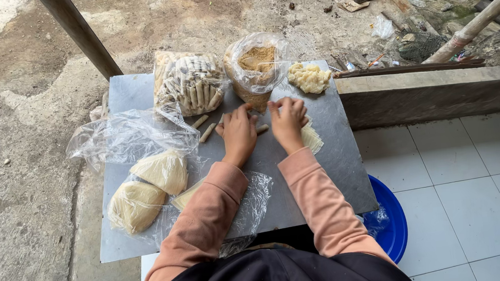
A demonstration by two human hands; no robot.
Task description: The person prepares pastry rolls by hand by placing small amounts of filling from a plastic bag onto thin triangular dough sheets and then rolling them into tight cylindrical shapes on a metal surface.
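Note:
My left hand (238,132) and my right hand (287,118) lie side by side, palms down, on a grey metal tabletop (337,156). Their fingers curl over a small pale roll that is mostly hidden beneath them; I cannot tell whether either hand grips it. A thin pale wrapper sheet (311,137) lies under the right hand's edge. Two finished thin rolls (204,128) rest just left of the left hand. Beyond the fingers stands an open plastic bag of brown crumbly filling (256,60). A lump of yellowish dough (310,78) sits at the far right.
A plastic bag full of finished rolls (191,85) stands at the back left. Two folded stacks of pale wrappers (147,187) lie in clear plastic at the left. A blue basin (395,218) sits under the table's right side. Wooden poles (81,34) lean nearby.

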